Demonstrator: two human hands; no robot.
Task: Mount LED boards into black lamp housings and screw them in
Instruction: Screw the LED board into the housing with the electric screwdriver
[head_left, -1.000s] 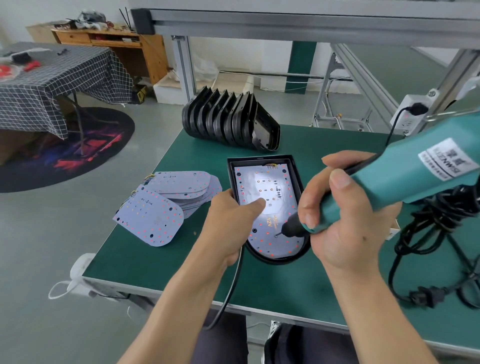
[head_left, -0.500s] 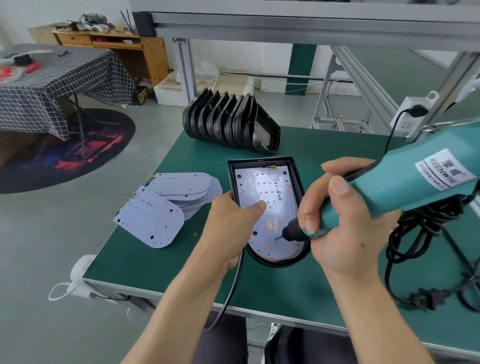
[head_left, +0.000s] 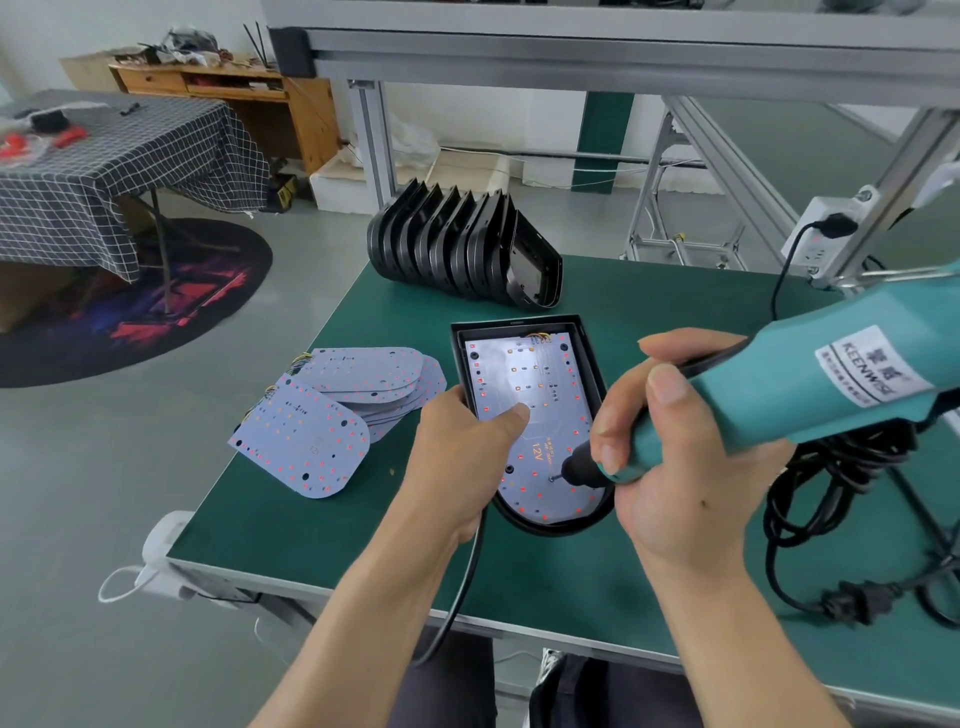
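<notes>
Head view: at frame centre, the black plastic lamp housing (head_left: 592, 374) holds a white LED board (head_left: 524, 395); your left hand (head_left: 462, 457) grips its edge, thumb pressing the board, while your right hand (head_left: 670, 457) wraps the teal electric screwdriver (head_left: 779, 389), tip on the board.

left hand (head_left: 462, 447) grips black housing (head_left: 592, 364) edge, thumb on LED board (head_left: 524, 395) | right hand (head_left: 680, 457) holds teal screwdriver (head_left: 810, 374), tip on board's lower part | spare boards (head_left: 332, 415) left | housing stack (head_left: 462, 244) behind
</notes>
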